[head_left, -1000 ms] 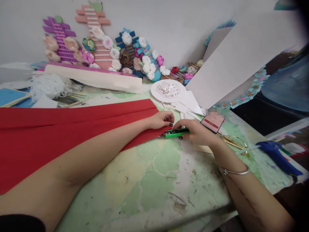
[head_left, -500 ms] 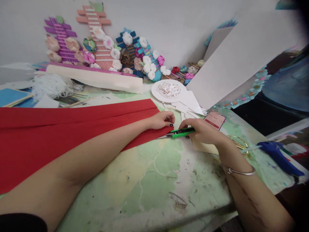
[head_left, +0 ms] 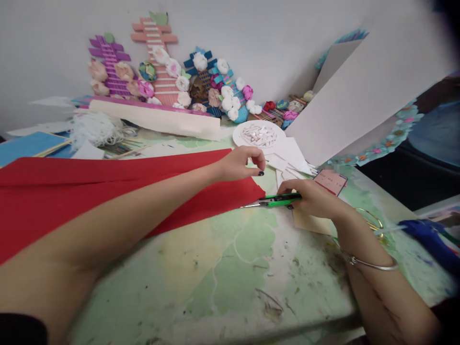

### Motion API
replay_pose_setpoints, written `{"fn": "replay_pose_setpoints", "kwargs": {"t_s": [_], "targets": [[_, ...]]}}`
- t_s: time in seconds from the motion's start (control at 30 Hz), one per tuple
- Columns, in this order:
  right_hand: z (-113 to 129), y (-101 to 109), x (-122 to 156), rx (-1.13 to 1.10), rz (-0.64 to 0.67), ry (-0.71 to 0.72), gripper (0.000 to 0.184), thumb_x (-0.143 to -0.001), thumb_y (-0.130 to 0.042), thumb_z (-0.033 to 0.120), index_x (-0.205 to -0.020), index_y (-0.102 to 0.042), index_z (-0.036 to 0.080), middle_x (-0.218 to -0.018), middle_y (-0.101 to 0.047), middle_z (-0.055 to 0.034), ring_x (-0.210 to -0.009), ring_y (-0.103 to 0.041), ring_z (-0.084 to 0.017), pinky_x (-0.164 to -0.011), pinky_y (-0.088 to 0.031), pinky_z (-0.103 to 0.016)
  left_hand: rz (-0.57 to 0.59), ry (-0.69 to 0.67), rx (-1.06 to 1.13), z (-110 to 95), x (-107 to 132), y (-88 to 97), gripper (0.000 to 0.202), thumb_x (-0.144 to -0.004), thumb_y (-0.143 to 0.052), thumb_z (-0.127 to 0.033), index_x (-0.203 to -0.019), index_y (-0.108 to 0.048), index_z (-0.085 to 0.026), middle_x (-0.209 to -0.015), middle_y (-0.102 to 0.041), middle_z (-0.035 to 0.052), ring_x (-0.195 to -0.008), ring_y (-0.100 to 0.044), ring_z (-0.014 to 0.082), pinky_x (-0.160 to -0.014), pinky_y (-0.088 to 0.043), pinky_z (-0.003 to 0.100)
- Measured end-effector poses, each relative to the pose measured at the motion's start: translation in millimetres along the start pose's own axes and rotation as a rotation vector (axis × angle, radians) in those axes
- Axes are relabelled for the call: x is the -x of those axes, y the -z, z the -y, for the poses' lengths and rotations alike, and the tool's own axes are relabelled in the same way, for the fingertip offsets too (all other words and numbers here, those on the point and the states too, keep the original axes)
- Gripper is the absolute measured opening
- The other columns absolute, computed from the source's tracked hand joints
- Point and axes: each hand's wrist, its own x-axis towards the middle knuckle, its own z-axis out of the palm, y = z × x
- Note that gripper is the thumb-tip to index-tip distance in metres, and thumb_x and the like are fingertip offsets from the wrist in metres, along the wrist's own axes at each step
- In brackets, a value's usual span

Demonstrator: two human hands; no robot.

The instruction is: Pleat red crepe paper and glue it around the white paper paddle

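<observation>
A long red folded sheet [head_left: 215,206], paper or cloth, lies across the left half of the table. My left hand [head_left: 244,163] is over its right end, thumb and curled fingers apart, holding nothing. In my right hand [head_left: 305,196] is a green and black utility knife [head_left: 278,199], gripped by its handle. Its blade points left and lies along the sheet's near right corner, where the edge looks uneven. Whether the blade is between the folded layers I cannot tell. A small cream paper piece [head_left: 311,223] sits beneath my right hand.
A white plate of small rolled pieces [head_left: 259,133] stands behind my hands. To the right are a phone [head_left: 328,181], gold scissors [head_left: 372,218] and a blue glue gun [head_left: 427,239]. Flower-decorated crafts [head_left: 163,72] lean on the wall; a large white board [head_left: 359,96] stands at right.
My left hand has lifted off the sheet's end, and its fingers have parted. The knife stays at the corner, whose edge now looks ragged. The view has shifted slightly left.
</observation>
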Motion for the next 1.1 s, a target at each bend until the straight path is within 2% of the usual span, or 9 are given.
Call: {"fn": "replay_pose_setpoints", "kwargs": {"t_s": [0.07, 0.17, 0.27, 0.37, 0.53, 0.9, 1.1], "targets": [[0.3, 0.3, 0.2, 0.009, -0.004, 0.002, 0.039, -0.06, -0.047, 0.001, -0.086, -0.066, 0.023, -0.082, -0.068, 0.0019, -0.076, -0.058, -0.017, -0.065, -0.04, -0.026, 0.084, -0.127, -0.127, -13.8, 17.1, 10.5, 0.006, -0.078, -0.062, -0.013, -0.072, -0.062, -0.015, -0.075, -0.064, 0.0033, -0.076, -0.056, 0.014, -0.072, -0.044, 0.027], [0.1, 0.3, 0.1, 0.004, 0.007, 0.023, 0.041, -0.058, -0.045, 0.0, -0.085, -0.065, 0.023, -0.082, -0.068, 0.0019, -0.077, -0.058, -0.016, -0.066, -0.039, -0.026, 0.249, -0.215, -0.296, -24.1, 53.5, 15.2, 0.016, -0.086, -0.053, -0.013, -0.077, -0.065, -0.016, -0.081, -0.064, 0.0069, -0.078, -0.056, 0.0155, -0.071, -0.045, 0.027], [-0.3, 0.4, -0.1, 0.0, 0.005, 0.042, 0.04, -0.057, -0.045, 0.0, -0.084, -0.063, 0.023, -0.081, -0.067, 0.0022, -0.075, -0.058, -0.016, -0.066, -0.039, -0.026, 0.309, -0.223, -0.402, -23.0, 87.6, 11.2, 0.023, -0.092, -0.045, -0.014, -0.091, -0.067, -0.016, -0.089, -0.066, 0.01, -0.083, -0.057, 0.0176, -0.073, -0.047, 0.028], [0.6, 0.7, 0.5, -0.012, 0.0, 0.046, 0.04, -0.057, -0.044, 0.0, -0.083, -0.062, 0.023, -0.081, -0.067, 0.002, -0.075, -0.057, -0.016, -0.065, -0.039, -0.026, 0.274, -0.192, -0.409, -20.5, 107.3, 6.3, 0.026, -0.095, -0.042, -0.015, -0.106, -0.066, -0.017, -0.101, -0.065, 0.0129, -0.092, -0.058, 0.0195, -0.079, -0.049, 0.031], [2.4, 1.3, 2.2, -0.017, 0.007, 0.035, 0.038, -0.056, -0.043, 0.0, -0.081, -0.061, 0.023, -0.079, -0.066, 0.0016, -0.075, -0.057, -0.017, -0.063, -0.037, -0.026, 0.239, -0.17, -0.367, -22.6, 114.8, 5.3, 0.029, -0.095, -0.043, -0.013, -0.113, -0.065, -0.019, -0.106, -0.064, 0.0129, -0.098, -0.058, 0.0208, -0.083, -0.05, 0.035], [-3.5, 3.5, 2.3, -0.005, 0.019, 0.003, 0.037, -0.055, -0.046, 0.003, -0.081, -0.062, 0.024, -0.078, -0.066, 0.0025, -0.073, -0.056, -0.017, -0.062, -0.038, -0.026, 0.208, -0.198, -0.413, -23.2, 119.3, 7.5, 0.028, -0.092, -0.048, -0.014, -0.108, -0.07, -0.019, -0.105, -0.07, 0.0118, -0.098, -0.063, 0.0224, -0.084, -0.054, 0.038], [-3.7, 2.7, 2.4, -0.014, 0.015, 0.006, 0.038, -0.055, -0.046, 0.003, -0.082, -0.062, 0.024, -0.078, -0.067, 0.0022, -0.072, -0.056, -0.017, -0.06, -0.038, -0.026, 0.198, -0.171, -0.329, -24.4, 124.1, 16.0, 0.03, -0.084, -0.052, -0.01, -0.103, -0.073, -0.02, -0.107, -0.073, 0.0086, -0.104, -0.065, 0.023, -0.092, -0.056, 0.037]]}}
